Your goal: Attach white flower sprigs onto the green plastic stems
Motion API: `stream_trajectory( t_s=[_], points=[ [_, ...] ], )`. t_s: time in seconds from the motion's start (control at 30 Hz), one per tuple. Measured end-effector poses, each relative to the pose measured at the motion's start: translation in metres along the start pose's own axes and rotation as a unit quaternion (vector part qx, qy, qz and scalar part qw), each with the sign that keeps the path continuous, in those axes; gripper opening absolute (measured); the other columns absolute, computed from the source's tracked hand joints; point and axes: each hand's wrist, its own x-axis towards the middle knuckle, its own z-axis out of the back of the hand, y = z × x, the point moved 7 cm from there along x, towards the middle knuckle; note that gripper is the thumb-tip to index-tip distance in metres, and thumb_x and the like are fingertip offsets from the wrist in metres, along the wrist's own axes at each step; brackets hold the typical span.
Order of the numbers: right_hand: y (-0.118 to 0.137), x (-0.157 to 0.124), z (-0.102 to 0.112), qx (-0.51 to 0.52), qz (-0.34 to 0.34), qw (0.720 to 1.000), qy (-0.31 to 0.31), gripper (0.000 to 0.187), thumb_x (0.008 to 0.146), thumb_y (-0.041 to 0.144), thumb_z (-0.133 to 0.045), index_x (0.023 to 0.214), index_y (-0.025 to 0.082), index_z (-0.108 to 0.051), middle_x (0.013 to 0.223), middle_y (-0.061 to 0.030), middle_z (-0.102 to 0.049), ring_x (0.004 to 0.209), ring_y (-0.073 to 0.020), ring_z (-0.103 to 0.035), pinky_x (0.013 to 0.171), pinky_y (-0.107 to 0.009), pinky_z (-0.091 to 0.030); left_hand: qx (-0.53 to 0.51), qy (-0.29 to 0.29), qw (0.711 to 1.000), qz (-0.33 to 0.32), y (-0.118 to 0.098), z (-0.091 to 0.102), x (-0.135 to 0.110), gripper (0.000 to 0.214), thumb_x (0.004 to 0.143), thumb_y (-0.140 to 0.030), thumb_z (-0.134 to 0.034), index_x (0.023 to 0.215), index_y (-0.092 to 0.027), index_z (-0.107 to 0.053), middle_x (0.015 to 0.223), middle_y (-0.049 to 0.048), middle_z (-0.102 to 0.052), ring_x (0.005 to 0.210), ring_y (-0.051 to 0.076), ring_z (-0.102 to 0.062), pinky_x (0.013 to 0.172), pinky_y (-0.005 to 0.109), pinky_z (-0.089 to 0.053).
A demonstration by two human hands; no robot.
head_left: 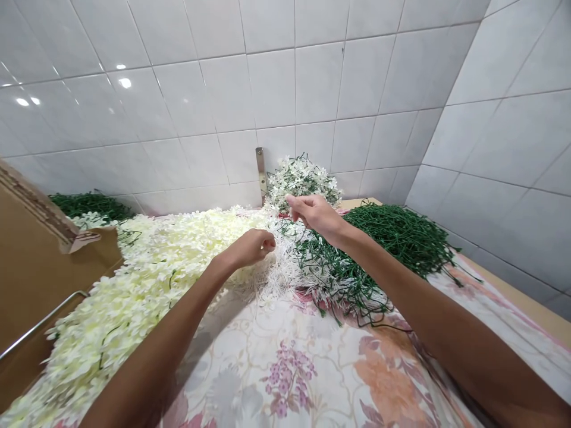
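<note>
Forearms (156, 339): both bare, reaching forward above a floral cloth (285, 368).
Left hand (252, 248): fingers curled narrow, just above white-stemmed plastic flower strands (285, 273); cannot tell whether they hold anything.
Right hand (316, 217): fingers (292, 201) pinched narrow, raised over those strands; any hold too small to tell.
Left side: cream artificial flower garlands (134, 285), beside a cardboard box (35, 267).
Right side: tangled green plastic stems (401, 238).
Behind: white flower bunch (301, 181), against a white tile wall (178, 107).

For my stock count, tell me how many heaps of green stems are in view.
2. One heap sits back left, past the cream flowers; a second heap lies back right, beside the right hand. Cardboard may hide more.
</note>
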Motion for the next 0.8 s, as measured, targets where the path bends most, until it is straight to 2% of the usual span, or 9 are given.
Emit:
stream_trajectory(
  t_s=[0.07, 0.13, 0.27, 0.43, 0.53, 0.63, 0.73, 0.8],
  points=[
    [-0.002, 0.001, 0.002, 0.010, -0.002, 1.000, -0.011, 0.061, 0.089, 0.061, -0.046, 0.049, 0.016, -0.042, 0.045, 0.0037, -0.030, 0.040, -0.0055, -0.025, 0.043, -0.025, -0.021, -0.009, 0.006, 1.000, 0.000, -0.001, 0.002, -0.001, 0.010, 0.079, -0.019, -0.052, 0.077, -0.016, -0.062, 0.082, 0.0053, -0.065, 0.072, 0.017, -0.058, 0.065, 0.027, -0.044],
    [-0.002, 0.001, 0.002, 0.022, -0.001, 1.000, -0.010, 0.061, 0.086, 0.065, -0.048, 0.050, 0.017, -0.037, 0.047, 0.0036, -0.030, 0.040, -0.0052, -0.023, 0.042, -0.025, -0.018, -0.011, 0.009, 1.000, -0.001, -0.003, 0.005, -0.003, 0.008, 0.077, -0.016, -0.051, 0.075, -0.016, -0.059, 0.078, 0.0047, -0.064, 0.068, 0.016, -0.057, 0.063, 0.026, -0.043],
    [-0.003, 0.001, -0.001, 0.021, -0.005, 1.000, 0.002, 0.059, 0.082, 0.063, -0.056, 0.055, 0.018, -0.029, 0.051, 0.0059, -0.021, 0.043, -0.0048, -0.016, 0.042, -0.025, -0.013, 0.001, 0.011, 1.000, 0.012, -0.005, 0.011, -0.005, 0.007, 0.072, -0.012, -0.050, 0.074, -0.016, -0.054, 0.078, 0.0051, -0.061, 0.068, 0.016, -0.053, 0.059, 0.025, -0.039],
    [-0.008, 0.000, -0.004, 0.004, -0.029, 0.999, 0.012, 0.054, 0.078, 0.051, -0.068, 0.058, 0.018, -0.030, 0.052, 0.0070, -0.024, 0.044, -0.0044, -0.019, 0.042, -0.023, -0.016, 0.006, 0.061, 0.997, 0.043, 0.000, 0.017, -0.011, 0.012, 0.072, -0.009, -0.048, 0.078, -0.015, -0.055, 0.078, 0.0048, -0.061, 0.066, 0.015, -0.053, 0.056, 0.023, -0.037],
    [-0.010, -0.001, -0.005, -0.014, -0.031, 0.999, 0.002, 0.053, 0.073, 0.036, -0.074, 0.058, 0.018, -0.027, 0.051, 0.0081, -0.023, 0.044, -0.0039, -0.019, 0.043, -0.021, -0.016, 0.022, 0.099, 0.993, 0.064, 0.006, 0.022, -0.017, 0.026, 0.074, -0.009, -0.048, 0.095, -0.018, -0.061, 0.084, 0.0051, -0.064, 0.069, 0.015, -0.056, 0.057, 0.023, -0.037],
    [-0.010, -0.002, -0.007, -0.021, -0.016, 1.000, -0.004, 0.050, 0.074, 0.024, -0.071, 0.057, 0.018, -0.024, 0.051, 0.0087, -0.022, 0.045, -0.0035, -0.020, 0.045, -0.021, -0.022, 0.063, 0.136, 0.984, 0.092, 0.010, 0.027, -0.023, 0.035, 0.075, -0.009, -0.044, 0.100, -0.022, -0.065, 0.086, 0.0051, -0.064, 0.067, 0.015, -0.056, 0.055, 0.023, -0.036],
    [-0.009, -0.002, -0.009, -0.025, -0.003, 1.000, -0.012, 0.049, 0.077, 0.021, -0.067, 0.056, 0.018, -0.023, 0.051, 0.0087, -0.020, 0.045, -0.0033, -0.019, 0.047, -0.022, -0.025, 0.072, 0.185, 0.971, 0.131, 0.014, 0.026, -0.028, 0.040, 0.071, -0.009, -0.043, 0.099, -0.024, -0.068, 0.082, 0.0043, -0.065, 0.060, 0.014, -0.057, 0.052, 0.023, -0.036],
    [-0.010, -0.001, -0.008, -0.030, -0.002, 0.999, -0.023, 0.049, 0.079, 0.021, -0.066, 0.056, 0.018, -0.023, 0.051, 0.0086, -0.019, 0.045, -0.0033, -0.018, 0.047, -0.022, -0.025, 0.095, 0.192, 0.965, 0.150, 0.016, 0.027, -0.030, 0.042, 0.069, -0.008, -0.043, 0.097, -0.025, -0.069, 0.080, 0.0036, -0.066, 0.060, 0.015, -0.058, 0.052, 0.023, -0.036]
  ],
)
